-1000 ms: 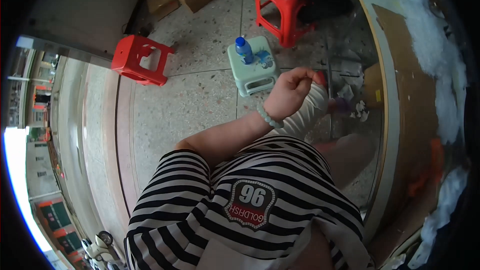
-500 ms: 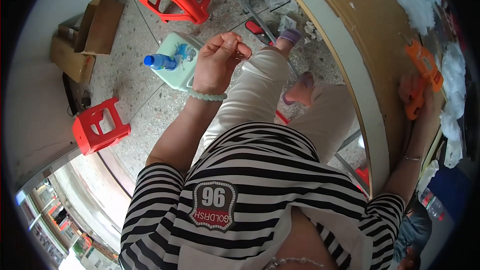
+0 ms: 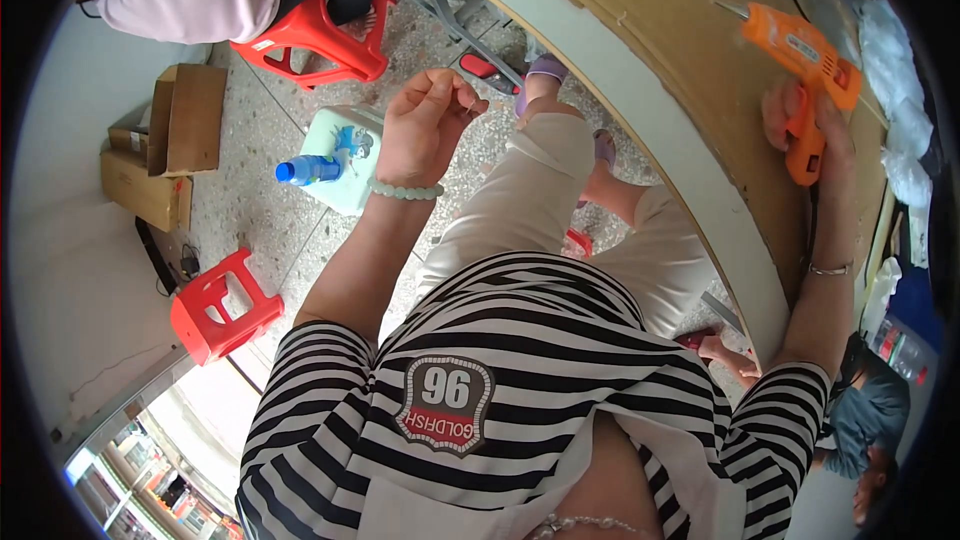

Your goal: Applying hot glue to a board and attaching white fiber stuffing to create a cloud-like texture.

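My right hand is wrapped round the handle of an orange hot glue gun. The gun is over the brown tabletop, its metal nozzle pointing to the far left, and a dark cord hangs below the grip. Off the table's edge, above the floor, my left hand is closed in a pinch. Something small and thin seems to show at its fingertips, too fine to name. A pale green bead bracelet circles that wrist.
White fluffy material lies along the table's right side. On the floor at left stand a pale green box-like stool with a blue-capped bottle, red plastic stools and cardboard boxes. Another person sits at the far left.
My right hand has brought the glue gun left and farther up over the table, and more of the gun shows. My left hand stays pinched, slightly left of before. The whole view has shifted.
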Motion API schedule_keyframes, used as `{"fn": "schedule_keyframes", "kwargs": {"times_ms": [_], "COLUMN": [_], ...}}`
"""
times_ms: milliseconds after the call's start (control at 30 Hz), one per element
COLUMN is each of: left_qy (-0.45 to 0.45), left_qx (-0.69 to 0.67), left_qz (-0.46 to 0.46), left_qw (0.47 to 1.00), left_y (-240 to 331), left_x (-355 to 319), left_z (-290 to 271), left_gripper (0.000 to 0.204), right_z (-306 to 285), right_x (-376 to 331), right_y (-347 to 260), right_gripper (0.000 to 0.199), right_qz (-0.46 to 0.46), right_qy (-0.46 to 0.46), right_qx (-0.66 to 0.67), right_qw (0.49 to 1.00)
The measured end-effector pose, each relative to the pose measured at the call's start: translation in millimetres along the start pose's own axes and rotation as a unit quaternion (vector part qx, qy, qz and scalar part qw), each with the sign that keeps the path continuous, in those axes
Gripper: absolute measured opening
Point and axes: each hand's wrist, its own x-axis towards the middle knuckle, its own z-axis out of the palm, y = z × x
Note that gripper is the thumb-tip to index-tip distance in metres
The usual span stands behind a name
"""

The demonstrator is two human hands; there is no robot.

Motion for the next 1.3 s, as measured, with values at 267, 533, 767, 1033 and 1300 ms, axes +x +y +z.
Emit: {"fn": "schedule_keyframes", "kwargs": {"times_ms": [267,533,767,1033,1300], "left_qy": [-0.023,-0.044,-0.108,-0.137,-0.233], "left_qx": [0.064,0.166,0.181,0.169,0.163], "left_qz": [0.088,0.163,0.181,0.118,0.041], "left_qw": [0.994,0.972,0.961,0.969,0.958], "left_y": [7,24,28,6,-35], "left_x": [-6,-16,3,30,31], "left_z": [40,73,137,184,222], "left_gripper": [0.018,0.014,0.012,0.013,0.013], "right_z": [0,2,2,-6,-10], "right_x": [0,1,-3,-17,-57], "right_y": [-2,1,1,-38,-72], "right_gripper": [0.034,0.031,0.030,0.035,0.028], "right_qz": [-0.023,-0.002,-0.049,-0.083,-0.160], "right_qy": [0.009,-0.003,-0.016,0.039,0.195], "right_qx": [-0.032,0.056,0.087,-0.003,-0.052], "right_qw": [0.999,0.998,0.995,0.996,0.966]}}
